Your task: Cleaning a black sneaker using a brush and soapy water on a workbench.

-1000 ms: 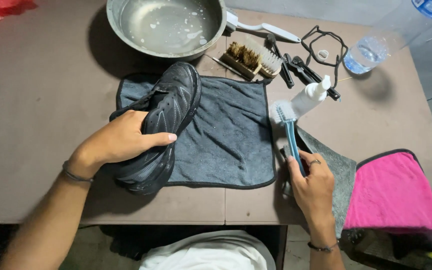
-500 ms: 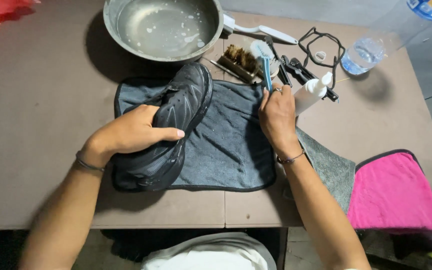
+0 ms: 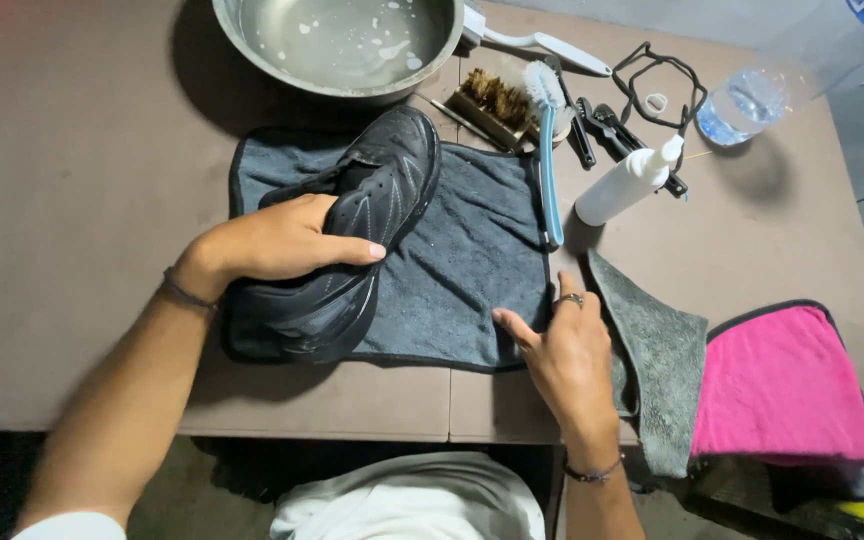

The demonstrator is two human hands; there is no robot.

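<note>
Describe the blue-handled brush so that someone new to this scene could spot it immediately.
Start at the metal basin at the table's far edge, then look right of the dark grey towel. The blue-handled brush lies along the towel's right edge; unlike the wooden brush beside it, it is slim with white bristles.

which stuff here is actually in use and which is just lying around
In use:
- shoe, held by the left hand
- dark towel under it, right hand at its edge
- blue brush

Lying about:
- basin
- wooden brush
- white bottle
- pink cloth
- grey cloth
- water bottle
</note>
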